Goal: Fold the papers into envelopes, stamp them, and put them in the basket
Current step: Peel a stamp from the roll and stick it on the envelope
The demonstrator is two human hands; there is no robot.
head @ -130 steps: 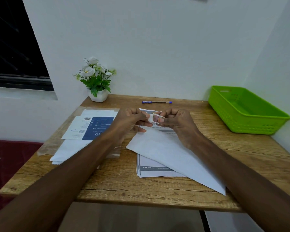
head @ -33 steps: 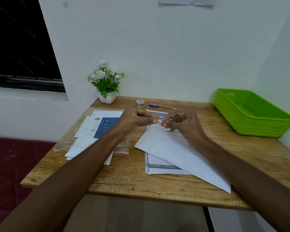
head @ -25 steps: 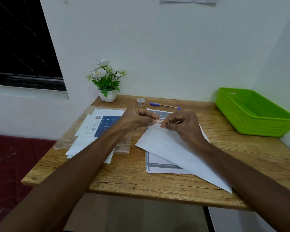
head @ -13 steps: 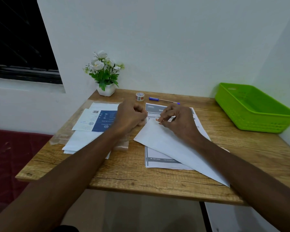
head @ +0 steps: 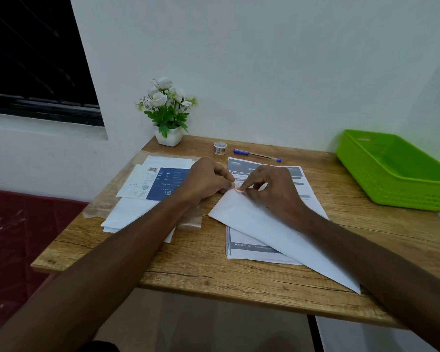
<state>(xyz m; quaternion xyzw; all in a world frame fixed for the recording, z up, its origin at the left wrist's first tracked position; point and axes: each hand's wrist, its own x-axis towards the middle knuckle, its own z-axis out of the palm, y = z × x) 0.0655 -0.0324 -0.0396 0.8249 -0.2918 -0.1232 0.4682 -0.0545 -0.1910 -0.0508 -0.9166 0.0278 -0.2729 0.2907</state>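
Observation:
A long white envelope (head: 269,232) lies slanted across a printed sheet (head: 254,250) in the middle of the wooden table (head: 201,262). At its far corner both hands meet over a small stamp (head: 237,187). My left hand (head: 206,180) has its fingers curled and pinches the stamp's left edge. My right hand (head: 269,189) presses the stamp onto the envelope corner with bent fingertips. A small roll of stamps (head: 219,148) stands near the back edge. The green basket (head: 396,171) sits at the far right, nothing visible inside.
A stack of white papers with a blue printed leaflet (head: 160,184) lies on clear plastic at the left. A blue pen (head: 257,155) lies by the back edge. A white pot of flowers (head: 168,113) stands against the wall.
Both hands have come down from just above the table onto the envelope's far corner, bringing the small stamp with them. The roll now stands at the back by the pen.

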